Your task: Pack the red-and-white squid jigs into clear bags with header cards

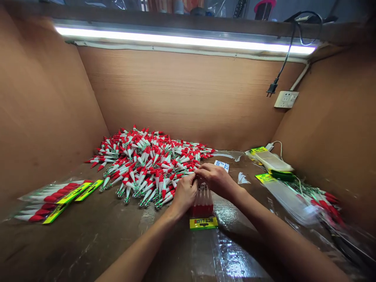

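Note:
A clear packet of red-and-white fishing lures [202, 210] lies in front of me, its yellow BCT LURE header card [203, 223] toward me and upside down. At the packet's far end, my left hand [185, 192] is closed on its left side with thumb and fingers pinched together. My right hand [216, 179] is closed too and meets the left at the same end, with its fingers bent down over the plastic. The exact grip of the fingertips is hidden. Just beyond my left hand spreads a big heap of loose red-and-white lures [147, 162] with green hook ends.
Filled lure packets [55, 196] lie at the left. Flat clear bags [289, 197], yellow-headed packaging [272, 158] and more lures [327, 203] sit at the right. A paper label [222, 165] is behind my right hand. A plug [272, 87] dangles near the wall outlet [286, 99].

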{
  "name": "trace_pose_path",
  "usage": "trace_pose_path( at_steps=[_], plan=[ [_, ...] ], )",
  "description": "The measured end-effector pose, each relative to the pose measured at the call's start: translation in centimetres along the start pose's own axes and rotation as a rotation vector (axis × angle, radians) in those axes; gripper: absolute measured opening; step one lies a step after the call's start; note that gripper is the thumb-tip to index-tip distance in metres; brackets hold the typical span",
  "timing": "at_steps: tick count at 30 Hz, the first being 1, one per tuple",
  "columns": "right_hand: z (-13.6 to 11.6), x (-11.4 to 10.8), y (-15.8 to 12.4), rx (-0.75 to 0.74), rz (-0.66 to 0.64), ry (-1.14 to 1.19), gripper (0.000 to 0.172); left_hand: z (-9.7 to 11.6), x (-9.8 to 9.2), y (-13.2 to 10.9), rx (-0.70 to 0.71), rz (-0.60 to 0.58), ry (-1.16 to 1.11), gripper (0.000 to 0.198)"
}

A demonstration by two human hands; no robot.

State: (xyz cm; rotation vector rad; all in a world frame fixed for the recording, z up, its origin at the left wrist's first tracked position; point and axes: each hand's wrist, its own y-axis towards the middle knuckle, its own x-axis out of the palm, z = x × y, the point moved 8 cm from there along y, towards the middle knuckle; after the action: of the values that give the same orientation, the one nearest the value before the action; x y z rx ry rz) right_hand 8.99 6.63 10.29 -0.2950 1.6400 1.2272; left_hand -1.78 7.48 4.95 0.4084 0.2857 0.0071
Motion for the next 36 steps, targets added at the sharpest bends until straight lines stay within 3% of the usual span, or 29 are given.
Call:
trace_pose_path(
  at_steps=[5, 8, 12, 15, 17, 20, 24, 26, 28, 30, 32, 34, 36],
  plan=[
    [0.4, 0.3, -0.2, 0.024, -0.070, -0.071, 0.010, -0.2, 0.5, -0.4, -0.016, -0.030, -0.009, 0.018],
    [1.9, 0.2, -0.3, 0.183, 0.049, 0.074, 0.013, -0.3, 0.8, -0.1, -0.039, -0.060, -0.091, 0.019],
    [7.4, 0.7, -1.3, 0.542, 0.266, 0.470, 0.023, -1.0, 1.3, 0.6, -0.110, -0.092, -0.274, 0.028],
    [13.0, 0.2, -3.0, 0.781, 0.372, 0.573, 0.042, -1.9, 1.3, 0.8, -0.182, -0.055, -0.421, 0.046],
    [16.4, -1.5, -4.7, 0.873, 0.402, 0.539, 0.049, -2.5, 1.1, 0.8, -0.228, -0.013, -0.499, 0.054],
    [20.6, -5.1, -8.6, 0.991, 0.409, 0.438, 0.039, -3.1, 0.8, 0.7, -0.280, 0.030, -0.581, 0.062],
    [23.4, -11.0, -13.0, 1.126, 0.478, 0.140, 0.042, -3.4, 0.7, 0.8, -0.309, 0.057, -0.636, 0.063],
    [23.0, -12.3, -12.3, 1.085, 0.469, 0.111, 0.038, -3.4, 0.8, 0.8, -0.314, 0.062, -0.650, 0.061],
    [21.2, -11.7, -9.6, 0.945, 0.413, 0.254, 0.039, -3.2, 1.0, 0.7, -0.315, 0.061, -0.661, 0.060],
    [18.1, -9.6, -6.2, 0.784, 0.300, 0.442, 0.044, -3.0, 1.3, 0.5, -0.319, 0.053, -0.667, 0.059],
    [14.9, -6.4, -3.9, 0.703, 0.107, 0.549, 0.050, -2.8, 1.6, 0.3, -0.329, 0.034, -0.668, 0.058],
    [12.0, -3.3, -3.7, 0.697, -0.115, 0.657, 0.059, -2.8, 1.9, 0.1, -0.341, 0.012, -0.665, 0.056],
    [9.4, -1.5, -5.5, 0.690, -0.292, 0.754, 0.064, -2.8, 2.0, -0.1, -0.352, -0.002, -0.662, 0.054]
  ],
)
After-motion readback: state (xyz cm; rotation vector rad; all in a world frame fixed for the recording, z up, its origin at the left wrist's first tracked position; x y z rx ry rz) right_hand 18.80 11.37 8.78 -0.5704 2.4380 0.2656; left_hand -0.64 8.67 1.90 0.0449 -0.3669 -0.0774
